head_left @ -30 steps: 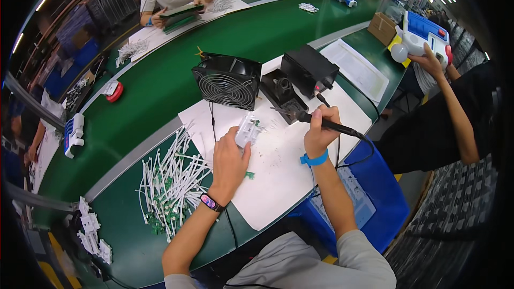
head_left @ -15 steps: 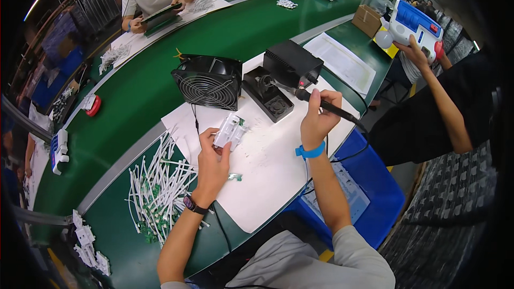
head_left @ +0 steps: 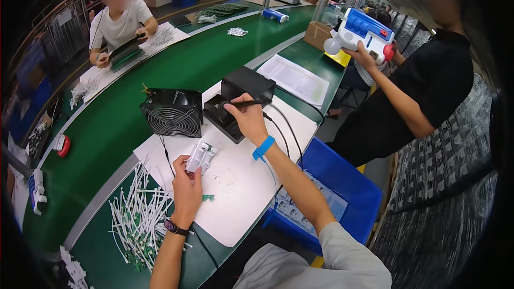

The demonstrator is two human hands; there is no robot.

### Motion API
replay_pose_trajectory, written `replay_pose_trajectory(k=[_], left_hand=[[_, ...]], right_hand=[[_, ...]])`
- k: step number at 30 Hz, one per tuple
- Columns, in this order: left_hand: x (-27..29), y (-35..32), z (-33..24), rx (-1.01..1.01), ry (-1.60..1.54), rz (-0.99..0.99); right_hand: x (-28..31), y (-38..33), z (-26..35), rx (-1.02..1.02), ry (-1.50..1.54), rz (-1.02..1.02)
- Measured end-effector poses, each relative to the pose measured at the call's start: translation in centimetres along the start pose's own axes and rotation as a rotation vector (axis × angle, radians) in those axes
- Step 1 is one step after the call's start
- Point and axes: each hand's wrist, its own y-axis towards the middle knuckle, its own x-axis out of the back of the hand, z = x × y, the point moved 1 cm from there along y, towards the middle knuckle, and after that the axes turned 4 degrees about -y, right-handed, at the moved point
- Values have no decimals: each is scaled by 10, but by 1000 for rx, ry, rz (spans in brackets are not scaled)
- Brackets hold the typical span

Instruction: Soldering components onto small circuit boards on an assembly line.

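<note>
My left hand (head_left: 187, 190) grips a white plastic housing (head_left: 201, 156) with bits of green circuit board at its edge, held just above the white sheet. In my right hand (head_left: 250, 120) is a soldering iron (head_left: 257, 103), its black handle between thumb and fingers. That hand is over the black iron stand (head_left: 231, 129), so the iron's tip is hidden. Behind the stand sits the black soldering station (head_left: 248, 82). A black fan (head_left: 172, 113) with a wire guard stands to the left. A small green board (head_left: 208, 198) lies beside my left hand.
White wires with green boards (head_left: 138, 219) are heaped left of the white sheet (head_left: 230, 203). A blue bin (head_left: 350, 192) stands at the right. One person holds a blue-and-white device (head_left: 367, 32); another sits across the green conveyor (head_left: 214, 56). Papers (head_left: 294, 79) lie beyond the station.
My right hand has moved left with the soldering iron, coming over the stand. My left hand still holds the white housing. The whole view has shifted, showing more of the person on the right.
</note>
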Motion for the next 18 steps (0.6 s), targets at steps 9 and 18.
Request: replay_pose_trajectory(k=[9, 18], left_hand=[[1, -2, 4, -93, -111, -59], [-7, 2, 0, -171, -436, -138]], right_hand=[[2, -18, 12, 122, -194, -91], [21, 3, 11, -93, 154, 170]])
